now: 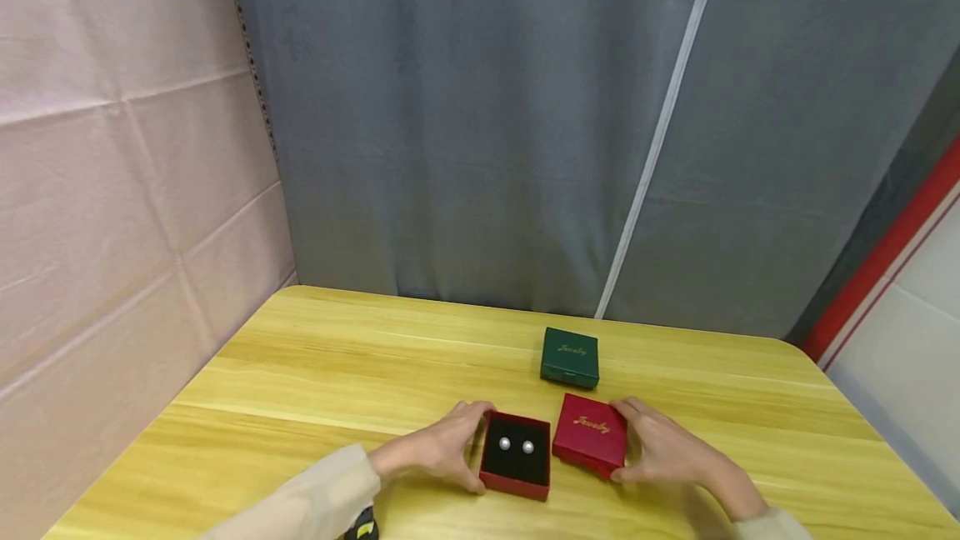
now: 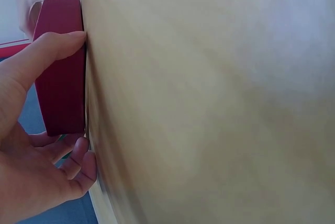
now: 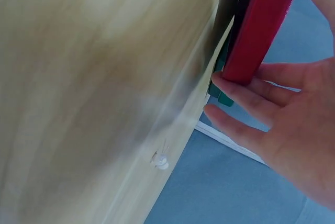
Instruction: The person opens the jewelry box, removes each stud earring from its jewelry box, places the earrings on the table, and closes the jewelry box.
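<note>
My left hand [image 1: 448, 444] grips the red jewelry box base [image 1: 514, 486] by its left side, thumb at the near edge and fingers at the far edge. Inside the base lies a black foam pad [image 1: 514, 467] with two pearl earrings [image 1: 528, 447] side by side. To its right, my right hand [image 1: 663, 450] holds the red lid [image 1: 591, 433], which bears gold "Jewelry" lettering. A gap shows between lid and table in the right wrist view. Base and lid are close together but apart. In the left wrist view, the thumb [image 2: 65, 45] presses on the base's side wall.
A closed green jewelry box [image 1: 570, 357] with gold lettering sits behind the red lid. The yellow wooden table [image 1: 337, 373] ends at a grey curtain [image 1: 450, 148] at the back. A pale cloth wall [image 1: 112, 190] borders the left side.
</note>
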`<state>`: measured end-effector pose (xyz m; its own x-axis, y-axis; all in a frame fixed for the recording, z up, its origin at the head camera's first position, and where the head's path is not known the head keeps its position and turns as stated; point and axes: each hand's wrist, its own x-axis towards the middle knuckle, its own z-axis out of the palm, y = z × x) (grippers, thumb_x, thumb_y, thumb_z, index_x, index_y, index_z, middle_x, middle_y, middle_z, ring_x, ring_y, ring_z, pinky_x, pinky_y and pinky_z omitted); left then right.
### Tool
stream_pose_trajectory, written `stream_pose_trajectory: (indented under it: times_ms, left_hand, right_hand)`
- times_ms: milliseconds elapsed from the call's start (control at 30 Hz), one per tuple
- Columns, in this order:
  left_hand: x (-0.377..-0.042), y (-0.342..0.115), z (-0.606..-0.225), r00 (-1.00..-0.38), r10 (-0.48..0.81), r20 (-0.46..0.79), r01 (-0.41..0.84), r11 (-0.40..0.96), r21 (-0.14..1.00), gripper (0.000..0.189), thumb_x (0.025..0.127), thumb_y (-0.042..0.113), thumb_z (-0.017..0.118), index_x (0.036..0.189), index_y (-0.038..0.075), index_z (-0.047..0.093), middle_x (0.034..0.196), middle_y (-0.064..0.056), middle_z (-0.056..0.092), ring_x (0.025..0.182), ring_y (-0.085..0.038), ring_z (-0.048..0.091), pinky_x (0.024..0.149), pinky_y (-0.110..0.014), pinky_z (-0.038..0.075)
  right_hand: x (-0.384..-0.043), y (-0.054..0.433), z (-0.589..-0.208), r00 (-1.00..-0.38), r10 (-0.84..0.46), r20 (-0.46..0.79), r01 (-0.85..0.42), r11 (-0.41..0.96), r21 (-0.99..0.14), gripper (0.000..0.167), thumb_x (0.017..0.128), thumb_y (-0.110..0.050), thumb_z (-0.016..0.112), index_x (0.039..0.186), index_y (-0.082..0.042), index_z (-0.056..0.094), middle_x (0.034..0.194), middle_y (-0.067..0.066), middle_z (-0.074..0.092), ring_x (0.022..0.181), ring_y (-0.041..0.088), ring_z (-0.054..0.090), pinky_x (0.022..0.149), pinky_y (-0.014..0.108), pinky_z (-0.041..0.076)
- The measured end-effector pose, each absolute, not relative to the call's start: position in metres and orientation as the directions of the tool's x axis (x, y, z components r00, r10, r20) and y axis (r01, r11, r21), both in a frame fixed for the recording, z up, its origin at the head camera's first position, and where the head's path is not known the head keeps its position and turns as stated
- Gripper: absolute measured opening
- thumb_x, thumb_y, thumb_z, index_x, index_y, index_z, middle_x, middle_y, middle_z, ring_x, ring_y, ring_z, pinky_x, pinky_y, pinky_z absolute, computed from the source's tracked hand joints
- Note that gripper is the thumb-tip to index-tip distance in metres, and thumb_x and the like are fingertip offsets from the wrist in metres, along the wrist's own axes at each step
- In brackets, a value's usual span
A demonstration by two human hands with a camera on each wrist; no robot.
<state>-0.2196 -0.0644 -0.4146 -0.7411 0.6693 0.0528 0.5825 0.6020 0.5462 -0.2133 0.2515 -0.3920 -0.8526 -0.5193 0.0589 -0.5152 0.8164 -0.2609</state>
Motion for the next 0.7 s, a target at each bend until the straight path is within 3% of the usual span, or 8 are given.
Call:
stream_pose_trajectory:
  times_ms: [233,700]
  left_hand:
    - [-0.2189,-0.0640,-0.4164,-0.730,0.680,0.059,0.593,0.590,0.548,0.089,0.054,0.023,0.083,0.126,0.004,0.034,0.108,0.004,0.047,0.094,-0.008,0.037,0.085,-0.023,0.039]
    - [-0.2189,-0.0638,-0.4165,-0.730,0.681,0.058,0.594,0.591,0.546,0.089,0.054,0.024,0.083,0.126,0.004,0.034,0.107,0.004,0.046,0.094,-0.007,0.036,0.084,-0.022,0.039]
  right_hand:
    - [-0.2137,0.2463,-0.3918,-0.867,-0.498,-0.004,-0.477,0.832,-0.283,0.089,0.059,-0.041,0.077,0.120,0.014,0.043,0.111,0.014,0.049,0.097,0.026,0.048,0.081,0.046,0.045]
    - [-0.2170,0.2420,-0.3941,-0.873,-0.487,-0.034,-0.462,0.847,-0.263,0.089,0.056,-0.036,0.079,0.119,0.015,0.043,0.109,0.014,0.049,0.095,0.027,0.050,0.078,0.047,0.045]
